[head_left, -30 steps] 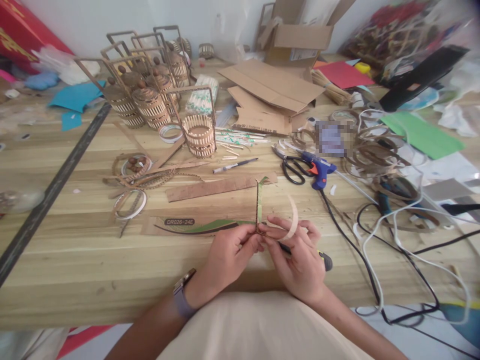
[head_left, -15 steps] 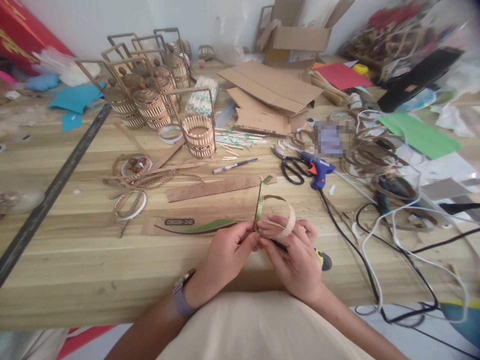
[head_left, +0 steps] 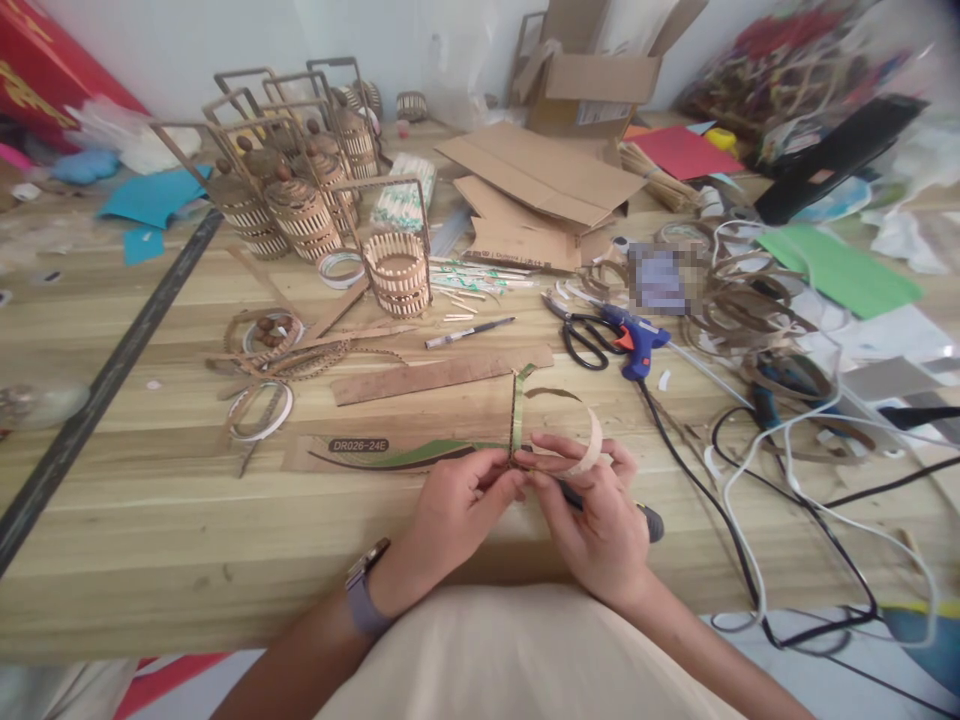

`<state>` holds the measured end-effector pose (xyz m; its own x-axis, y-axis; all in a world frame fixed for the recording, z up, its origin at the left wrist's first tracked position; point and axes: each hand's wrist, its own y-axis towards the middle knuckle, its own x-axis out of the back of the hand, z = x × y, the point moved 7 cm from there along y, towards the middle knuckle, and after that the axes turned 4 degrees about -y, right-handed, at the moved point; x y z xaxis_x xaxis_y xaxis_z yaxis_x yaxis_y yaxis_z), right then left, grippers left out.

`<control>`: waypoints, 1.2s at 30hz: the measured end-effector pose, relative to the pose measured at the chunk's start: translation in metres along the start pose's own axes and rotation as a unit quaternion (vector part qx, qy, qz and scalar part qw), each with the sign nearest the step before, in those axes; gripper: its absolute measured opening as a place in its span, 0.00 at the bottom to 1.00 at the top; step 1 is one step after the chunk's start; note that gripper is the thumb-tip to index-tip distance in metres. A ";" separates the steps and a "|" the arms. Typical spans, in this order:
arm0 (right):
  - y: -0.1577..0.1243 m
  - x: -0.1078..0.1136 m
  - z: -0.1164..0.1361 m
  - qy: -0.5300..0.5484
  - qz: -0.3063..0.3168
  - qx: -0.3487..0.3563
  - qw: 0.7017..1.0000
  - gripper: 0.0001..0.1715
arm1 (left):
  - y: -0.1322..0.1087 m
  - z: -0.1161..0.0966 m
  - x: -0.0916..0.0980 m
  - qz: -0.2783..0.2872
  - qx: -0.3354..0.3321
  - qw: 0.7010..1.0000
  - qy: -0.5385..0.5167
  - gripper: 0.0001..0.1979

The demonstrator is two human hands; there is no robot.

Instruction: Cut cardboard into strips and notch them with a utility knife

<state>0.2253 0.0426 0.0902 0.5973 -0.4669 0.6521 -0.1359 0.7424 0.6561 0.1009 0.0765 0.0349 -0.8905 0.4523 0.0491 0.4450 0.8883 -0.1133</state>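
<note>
A narrow cardboard strip (head_left: 517, 412), green on one face, is pinched between my two hands above the table. One end stands up and folds over at the top; the other curls into a loop over my right fingers. My left hand (head_left: 469, 510), with a watch on the wrist, is closed on the strip's lower part. My right hand (head_left: 592, 510) is closed on it just beside. A dark tool with a black and yellow-green handle (head_left: 654, 522) shows partly under my right hand. The printed cardboard piece (head_left: 360, 455) lies flat beyond my left hand.
Scissors (head_left: 581, 338) and a blue glue gun (head_left: 641, 345) lie ahead to the right, among tangled cables (head_left: 724, 520). A pen (head_left: 469, 333) and a plain cardboard strip (head_left: 442, 376) lie in front. A small stick basket (head_left: 397, 275) stands near several lidded ones (head_left: 300, 215).
The upright end of the strip has turned, showing more green, and its folded tip sits slightly lower. The loop has shifted right with my right hand. My left hand has hardly moved.
</note>
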 end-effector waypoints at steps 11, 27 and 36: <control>-0.003 -0.006 0.001 -0.023 0.009 0.013 1.000 0.09 | 0.001 -0.001 0.001 -0.008 -0.025 0.999 0.039 0.13; 0.001 -0.004 0.003 -0.015 -0.002 0.011 1.000 0.12 | 0.003 0.000 0.003 -0.020 -0.018 0.999 0.035 0.13; -0.002 -0.006 -0.001 -0.017 0.005 0.000 1.000 0.08 | -0.001 -0.001 0.000 -0.006 -0.036 0.998 0.044 0.15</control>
<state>0.2232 0.0442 0.0842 0.5686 -0.4761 0.6709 -0.1410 0.7471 0.6496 0.1001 0.0758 0.0356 -0.8852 0.4444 0.1371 0.4432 0.8955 -0.0414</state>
